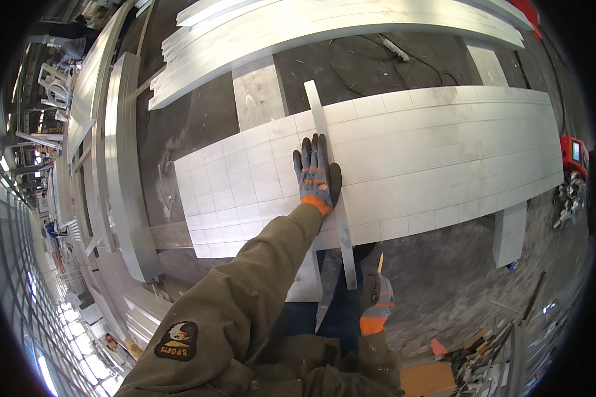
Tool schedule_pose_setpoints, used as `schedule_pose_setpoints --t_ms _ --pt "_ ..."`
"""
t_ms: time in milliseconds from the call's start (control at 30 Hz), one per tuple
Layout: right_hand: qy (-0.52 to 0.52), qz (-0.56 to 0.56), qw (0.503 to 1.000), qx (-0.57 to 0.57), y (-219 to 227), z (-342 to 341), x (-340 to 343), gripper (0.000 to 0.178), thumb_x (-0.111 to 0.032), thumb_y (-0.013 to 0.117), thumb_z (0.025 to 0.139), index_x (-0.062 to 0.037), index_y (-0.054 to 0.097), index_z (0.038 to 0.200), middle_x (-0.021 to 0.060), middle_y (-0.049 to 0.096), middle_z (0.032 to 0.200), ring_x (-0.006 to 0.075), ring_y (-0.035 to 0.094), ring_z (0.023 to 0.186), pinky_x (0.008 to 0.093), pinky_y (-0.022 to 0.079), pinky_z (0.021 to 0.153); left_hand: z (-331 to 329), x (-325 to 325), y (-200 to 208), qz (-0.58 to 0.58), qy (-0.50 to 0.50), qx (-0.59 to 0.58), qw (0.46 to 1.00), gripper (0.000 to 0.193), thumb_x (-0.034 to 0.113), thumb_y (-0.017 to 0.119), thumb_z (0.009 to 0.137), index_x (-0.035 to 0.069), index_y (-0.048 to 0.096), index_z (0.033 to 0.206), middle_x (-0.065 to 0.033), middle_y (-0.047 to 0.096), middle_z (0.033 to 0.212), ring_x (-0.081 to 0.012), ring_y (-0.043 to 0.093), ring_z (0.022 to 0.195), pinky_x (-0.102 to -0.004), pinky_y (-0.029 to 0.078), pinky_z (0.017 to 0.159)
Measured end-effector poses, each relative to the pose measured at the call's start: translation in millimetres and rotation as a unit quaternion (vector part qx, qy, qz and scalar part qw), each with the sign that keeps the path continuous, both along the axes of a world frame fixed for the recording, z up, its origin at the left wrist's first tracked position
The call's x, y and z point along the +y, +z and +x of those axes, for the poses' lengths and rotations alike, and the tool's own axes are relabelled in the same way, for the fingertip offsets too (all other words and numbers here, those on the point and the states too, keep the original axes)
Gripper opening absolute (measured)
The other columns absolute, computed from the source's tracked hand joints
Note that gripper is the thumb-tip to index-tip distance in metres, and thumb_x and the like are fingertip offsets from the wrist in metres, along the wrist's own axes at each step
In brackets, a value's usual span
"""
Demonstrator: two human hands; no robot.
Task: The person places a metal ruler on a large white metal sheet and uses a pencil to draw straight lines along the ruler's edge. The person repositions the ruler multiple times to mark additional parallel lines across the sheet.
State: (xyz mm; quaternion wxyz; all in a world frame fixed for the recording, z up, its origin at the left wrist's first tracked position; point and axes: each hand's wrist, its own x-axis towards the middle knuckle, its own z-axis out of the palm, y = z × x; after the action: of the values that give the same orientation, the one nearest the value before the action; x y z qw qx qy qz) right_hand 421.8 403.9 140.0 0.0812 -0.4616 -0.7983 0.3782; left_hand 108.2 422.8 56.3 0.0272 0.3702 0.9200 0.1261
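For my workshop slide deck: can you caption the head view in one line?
Gloved left hand presses a metal straightedge across pale ruled panels; right hand holds a pencil near its lower end.

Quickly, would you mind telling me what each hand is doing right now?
Left hand: open, flat, pressing the metal strip onto the panels.
Right hand: closed around a pencil-like tool.

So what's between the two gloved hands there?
In the head view, a narrow metal strip runs between them: the left hand presses it onto the white panels, and the right hand is beside its near end.
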Motion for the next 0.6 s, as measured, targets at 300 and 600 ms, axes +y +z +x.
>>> schedule_pose_setpoints --t_ms 300,600 --pt "0.026 0.034 0.987 0.153 8.2 -77.1 53.1 0.024 -0.003 0.062 0.102 -0.0025 0.071 0.124 0.0188 0.072 0.112 0.0355 0.071 0.102 0.0417 0.058 0.086 1.2 0.7 16.2 0.014 -0.001 -0.048 0.999 0.074 0.031 0.047 0.104 0.001 0.020 0.166 -0.0198 0.027 0.172 -0.0389 0.017 0.161 -0.0562 0.009 0.130" --pt "0.067 0.058 0.984 0.154 -21.7 -92.6 32.2 0.034 0.001 0.071 0.093 -0.0014 0.070 0.127 0.0188 0.070 0.120 0.0371 0.064 0.115 0.0429 0.056 0.090 1.4 -0.3 15.7 0.030 -0.003 -0.063 0.998 0.075 0.030 0.050 0.103 0.000 0.021 0.166 -0.0204 0.027 0.172 -0.0396 0.016 0.161 -0.0576 0.008 0.130"
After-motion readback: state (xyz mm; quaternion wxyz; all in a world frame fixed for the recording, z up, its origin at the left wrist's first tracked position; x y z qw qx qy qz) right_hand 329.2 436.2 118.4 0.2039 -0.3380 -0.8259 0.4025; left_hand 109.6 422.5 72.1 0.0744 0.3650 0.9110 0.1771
